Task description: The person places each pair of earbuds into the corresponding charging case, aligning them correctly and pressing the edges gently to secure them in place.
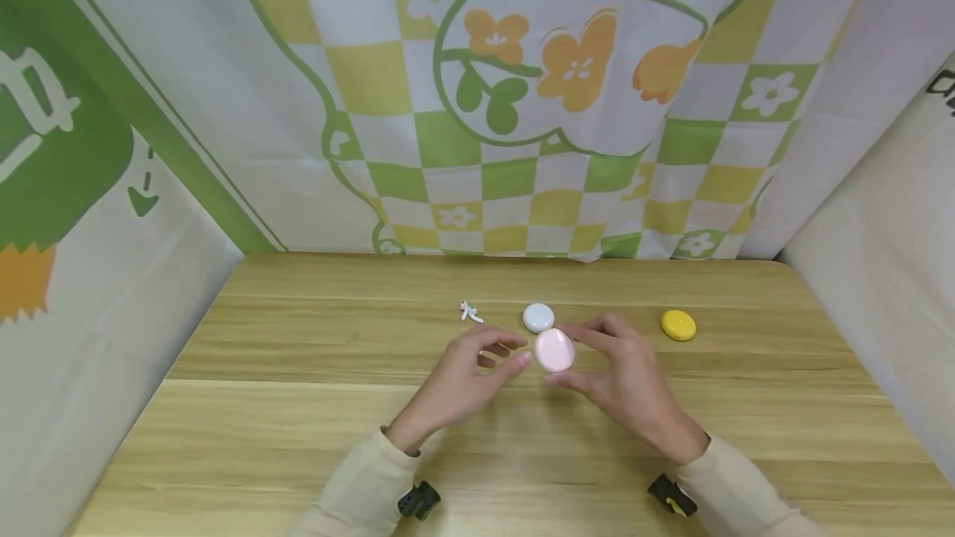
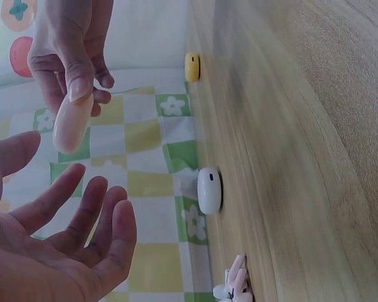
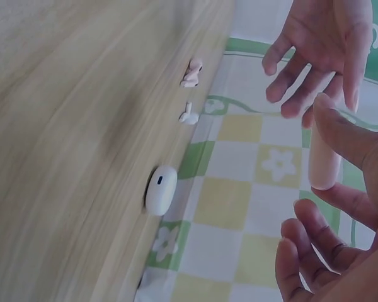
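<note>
A pink rounded case point(image 1: 555, 350) is pinched between thumb and forefinger of my right hand point(image 1: 632, 384), held above the table. My left hand point(image 1: 470, 379) is just to its left, fingers spread and relaxed, holding nothing. In the left wrist view a gap shows between the left fingers and the pink case point(image 2: 72, 124). The white case point(image 1: 538, 317) lies on the table behind the pink one. Small earbuds point(image 1: 470, 312), some white and some pinkish in the wrist views, lie to the left of the white case.
A yellow round case point(image 1: 678, 325) lies on the wooden table point(image 1: 313, 421) at the right. Patterned cloth point(image 1: 522, 189) hangs along the table's back edge, and more cloth stands at both sides.
</note>
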Motion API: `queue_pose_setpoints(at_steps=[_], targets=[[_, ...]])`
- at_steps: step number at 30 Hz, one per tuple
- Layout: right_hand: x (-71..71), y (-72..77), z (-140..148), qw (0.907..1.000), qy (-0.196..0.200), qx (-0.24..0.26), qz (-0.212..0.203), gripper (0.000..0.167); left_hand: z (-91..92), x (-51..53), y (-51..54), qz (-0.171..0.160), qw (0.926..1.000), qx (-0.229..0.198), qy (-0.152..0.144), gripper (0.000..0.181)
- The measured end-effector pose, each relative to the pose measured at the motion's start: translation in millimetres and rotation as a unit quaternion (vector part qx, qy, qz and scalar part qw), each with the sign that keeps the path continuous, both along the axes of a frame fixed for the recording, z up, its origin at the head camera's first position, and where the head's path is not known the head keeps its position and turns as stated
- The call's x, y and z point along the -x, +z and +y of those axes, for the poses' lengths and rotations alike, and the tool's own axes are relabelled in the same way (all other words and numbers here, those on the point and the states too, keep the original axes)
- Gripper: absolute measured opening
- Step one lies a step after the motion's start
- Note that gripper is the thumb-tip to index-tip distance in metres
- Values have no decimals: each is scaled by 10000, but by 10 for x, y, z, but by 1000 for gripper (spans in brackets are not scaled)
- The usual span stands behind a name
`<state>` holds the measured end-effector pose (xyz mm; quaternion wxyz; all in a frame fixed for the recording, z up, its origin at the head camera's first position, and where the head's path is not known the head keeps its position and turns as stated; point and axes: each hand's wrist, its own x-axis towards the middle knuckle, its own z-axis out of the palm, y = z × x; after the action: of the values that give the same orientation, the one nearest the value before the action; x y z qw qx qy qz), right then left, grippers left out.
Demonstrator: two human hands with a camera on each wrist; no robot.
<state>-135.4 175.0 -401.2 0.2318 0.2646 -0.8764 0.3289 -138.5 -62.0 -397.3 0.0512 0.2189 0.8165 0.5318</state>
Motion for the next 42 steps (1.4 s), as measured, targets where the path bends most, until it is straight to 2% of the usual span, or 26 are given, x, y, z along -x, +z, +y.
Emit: queue_pose_setpoints(at_steps=[13, 20, 26, 30, 34, 39, 42], targets=[[-53, -25, -104, 9994, 74, 53, 345, 63, 69, -3, -18, -332, 9992, -215, -57, 29], [-80, -26, -150, 9994, 56, -10, 346, 63, 81, -15, -1, -455, 9987, -203, -108, 24], [-61, -22, -138, 9994, 204, 122, 245, 66, 74, -8, 3, -389, 9990, -153, -139, 25], [-38, 8, -106, 9989, 330, 316, -71, 66, 67, -1, 7, -312, 9992, -215, -123, 24], [-35, 47, -68, 9958, 344, 445, -729, 57, 51, -3, 15, -267, 9991, -313, -133, 22], [-30, 66, -39, 9826, 407, 618, -1702, 40, 29, -9, 32, -141, 9993, -291, -197, 21], [-21, 71, -33, 9729, 576, 805, -2091, 33, 14, -10, 44, -63, 9994, -260, -230, 21]])
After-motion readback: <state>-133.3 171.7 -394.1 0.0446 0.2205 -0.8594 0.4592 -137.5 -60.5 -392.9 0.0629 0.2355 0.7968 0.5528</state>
